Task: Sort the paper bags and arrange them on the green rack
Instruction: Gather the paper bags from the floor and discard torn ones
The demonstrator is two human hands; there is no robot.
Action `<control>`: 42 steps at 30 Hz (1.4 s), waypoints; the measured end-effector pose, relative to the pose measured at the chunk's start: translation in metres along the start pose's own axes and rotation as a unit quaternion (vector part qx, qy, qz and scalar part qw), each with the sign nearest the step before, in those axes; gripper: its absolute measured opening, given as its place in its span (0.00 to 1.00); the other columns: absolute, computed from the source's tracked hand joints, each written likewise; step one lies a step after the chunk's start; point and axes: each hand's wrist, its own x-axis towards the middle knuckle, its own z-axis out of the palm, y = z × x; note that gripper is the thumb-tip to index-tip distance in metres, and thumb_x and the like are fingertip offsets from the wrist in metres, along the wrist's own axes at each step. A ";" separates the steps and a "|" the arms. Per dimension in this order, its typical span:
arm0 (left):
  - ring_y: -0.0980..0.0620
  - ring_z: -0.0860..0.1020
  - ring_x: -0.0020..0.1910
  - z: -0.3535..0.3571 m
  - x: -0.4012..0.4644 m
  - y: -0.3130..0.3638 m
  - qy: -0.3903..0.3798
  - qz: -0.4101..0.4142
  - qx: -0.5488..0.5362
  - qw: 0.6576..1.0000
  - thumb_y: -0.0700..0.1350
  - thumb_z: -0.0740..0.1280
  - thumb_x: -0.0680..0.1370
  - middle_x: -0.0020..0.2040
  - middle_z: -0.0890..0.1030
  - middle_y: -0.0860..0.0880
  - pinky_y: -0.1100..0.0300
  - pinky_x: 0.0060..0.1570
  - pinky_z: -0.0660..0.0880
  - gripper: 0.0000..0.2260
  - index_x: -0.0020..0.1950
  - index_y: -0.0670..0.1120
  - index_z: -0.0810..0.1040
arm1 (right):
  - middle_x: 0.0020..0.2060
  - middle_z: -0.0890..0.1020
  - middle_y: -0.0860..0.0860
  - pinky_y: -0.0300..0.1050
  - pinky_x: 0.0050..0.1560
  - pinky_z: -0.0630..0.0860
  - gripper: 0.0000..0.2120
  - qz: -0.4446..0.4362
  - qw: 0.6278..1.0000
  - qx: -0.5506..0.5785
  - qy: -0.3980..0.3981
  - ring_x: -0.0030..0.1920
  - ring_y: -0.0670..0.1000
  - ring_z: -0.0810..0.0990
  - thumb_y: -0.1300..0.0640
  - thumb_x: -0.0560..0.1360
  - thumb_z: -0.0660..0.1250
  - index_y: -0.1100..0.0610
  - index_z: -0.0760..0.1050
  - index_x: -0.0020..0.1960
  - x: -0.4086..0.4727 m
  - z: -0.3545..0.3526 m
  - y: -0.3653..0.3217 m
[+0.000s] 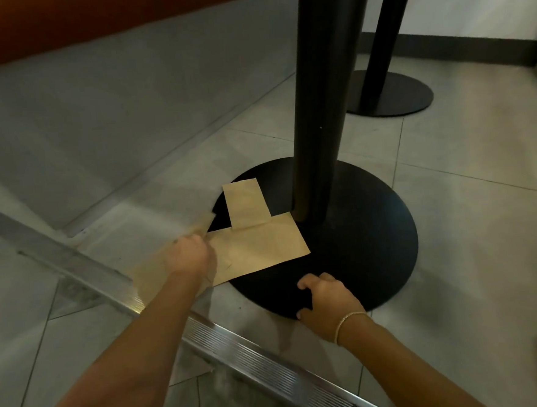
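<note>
The left hand [189, 253] has its fingers curled down onto a blurred paper bag [157, 268] at the near left edge of the round black table base [359, 244]; they seem to be gripping it, though blur hides the exact hold. Just right of those fingers, touching them, lies a large flat paper bag [261, 248], its long axis running left to right, half on the base, half on the tiled floor [466, 189]. A small paper bag [246, 205] overlaps its far edge, long axis pointing away, beside the black post [324, 104]. The right hand [324, 298] hovers or rests at the near rim of the base, fingers loosely curled and holding nothing. The left hand is clearly nearer both loose bags. The green rack is not in view.
</note>
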 end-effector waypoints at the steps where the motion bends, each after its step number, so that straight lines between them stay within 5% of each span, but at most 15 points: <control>1: 0.39 0.78 0.51 -0.005 0.000 0.003 0.027 0.013 -0.037 0.999 0.43 0.57 0.80 0.50 0.80 0.37 0.53 0.47 0.73 0.13 0.58 0.39 0.76 | 0.65 0.66 0.53 0.47 0.63 0.72 0.26 0.003 1.000 0.018 0.021 0.64 0.53 0.69 0.56 0.76 0.65 0.51 0.60 0.71 0.000 -0.003 0.001; 4: 0.37 0.77 0.49 -0.030 -0.013 0.027 0.111 0.072 -0.129 0.983 0.46 0.59 0.78 0.46 0.80 0.36 0.52 0.45 0.73 0.12 0.54 0.42 0.78 | 0.69 0.62 0.54 0.48 0.65 0.70 0.35 0.004 0.991 0.056 0.120 0.67 0.54 0.66 0.57 0.75 0.66 0.50 0.51 0.75 0.001 -0.016 0.000; 7: 0.43 0.76 0.40 -0.053 -0.032 0.056 0.058 0.185 -0.195 0.961 0.50 0.57 0.73 0.36 0.79 0.42 0.55 0.41 0.71 0.13 0.42 0.44 0.76 | 0.73 0.56 0.52 0.48 0.68 0.65 0.42 -0.008 0.978 0.068 0.195 0.72 0.54 0.59 0.53 0.73 0.69 0.50 0.44 0.76 0.002 -0.031 -0.004; 9: 0.52 0.71 0.31 -0.064 -0.047 0.076 -0.005 0.275 -0.233 0.933 0.50 0.59 0.73 0.29 0.72 0.50 0.58 0.36 0.67 0.09 0.35 0.48 0.70 | 0.72 0.60 0.51 0.49 0.69 0.62 0.39 -0.023 0.970 0.056 0.235 0.71 0.54 0.59 0.52 0.73 0.68 0.51 0.49 0.76 0.002 -0.042 -0.005; 11: 0.54 0.75 0.34 -0.062 -0.054 0.086 -0.048 0.318 -0.257 0.911 0.45 0.64 0.75 0.33 0.77 0.52 0.58 0.38 0.71 0.05 0.40 0.49 0.76 | 0.61 0.74 0.51 0.48 0.64 0.64 0.22 -0.040 0.959 0.016 0.282 0.65 0.54 0.66 0.52 0.76 0.64 0.52 0.65 0.69 0.002 -0.051 -0.002; 15: 0.52 0.76 0.57 -0.036 -0.043 0.074 -0.031 0.265 -0.261 0.928 0.50 0.66 0.75 0.57 0.79 0.50 0.59 0.56 0.71 0.15 0.61 0.49 0.75 | 0.38 0.74 0.48 0.47 0.54 0.72 0.06 -0.031 0.956 0.023 0.291 0.48 0.52 0.74 0.54 0.80 0.59 0.53 0.74 0.49 0.000 -0.055 0.005; 18: 0.42 0.66 0.68 -0.010 -0.026 0.040 -0.069 0.068 -0.169 0.981 0.60 0.67 0.73 0.68 0.68 0.42 0.52 0.64 0.65 0.33 0.72 0.45 0.63 | 0.33 0.72 0.49 0.41 0.35 0.70 0.07 0.011 0.949 0.073 0.306 0.36 0.50 0.74 0.56 0.79 0.59 0.54 0.69 0.43 -0.001 -0.051 0.013; 21: 0.39 0.68 0.66 0.010 -0.020 0.002 -0.124 -0.005 -0.063 0.990 0.68 0.65 0.70 0.66 0.70 0.39 0.49 0.63 0.65 0.40 0.71 0.41 0.62 | 0.37 0.75 0.52 0.43 0.38 0.73 0.06 0.042 0.941 0.075 0.327 0.37 0.52 0.74 0.58 0.79 0.58 0.57 0.73 0.47 -0.003 -0.048 0.019; 24: 0.39 0.70 0.63 0.007 -0.025 0.002 -0.117 0.002 -0.050 0.992 0.66 0.63 0.72 0.63 0.73 0.37 0.51 0.60 0.66 0.36 0.67 0.40 0.64 | 0.40 0.75 0.52 0.44 0.42 0.74 0.09 0.035 0.936 0.074 0.341 0.40 0.54 0.75 0.61 0.79 0.57 0.57 0.77 0.51 -0.006 -0.047 0.020; 28: 0.40 0.71 0.63 0.008 -0.021 0.014 -0.157 -0.036 -0.046 0.986 0.50 0.59 0.79 0.64 0.72 0.37 0.54 0.60 0.68 0.22 0.66 0.36 0.65 | 0.41 0.75 0.50 0.42 0.44 0.73 0.13 0.018 0.934 0.076 0.349 0.42 0.52 0.74 0.63 0.79 0.57 0.56 0.79 0.56 -0.012 -0.050 0.018; 33: 0.40 0.72 0.64 -0.010 -0.025 0.025 -0.108 -0.022 0.001 0.994 0.39 0.57 0.80 0.64 0.73 0.37 0.53 0.61 0.69 0.15 0.65 0.34 0.69 | 0.49 0.79 0.53 0.45 0.50 0.75 0.15 0.006 0.931 0.076 0.358 0.49 0.55 0.77 0.64 0.79 0.57 0.54 0.79 0.59 -0.027 -0.059 0.021; 38: 0.33 0.74 0.57 -0.057 -0.044 0.065 -0.001 -0.006 -0.142 0.990 0.35 0.54 0.78 0.57 0.75 0.31 0.49 0.52 0.71 0.13 0.61 0.34 0.71 | 0.48 0.79 0.54 0.45 0.47 0.75 0.18 0.011 0.919 0.066 0.388 0.48 0.57 0.78 0.65 0.77 0.56 0.53 0.79 0.58 -0.057 -0.080 0.027; 42: 0.46 0.74 0.43 -0.108 -0.080 0.124 0.025 0.065 -0.246 0.967 0.34 0.55 0.79 0.50 0.78 0.39 0.62 0.38 0.66 0.14 0.63 0.37 0.72 | 0.50 0.78 0.53 0.44 0.47 0.73 0.19 0.036 0.910 0.073 0.407 0.49 0.58 0.77 0.65 0.75 0.55 0.50 0.77 0.58 -0.095 -0.108 0.027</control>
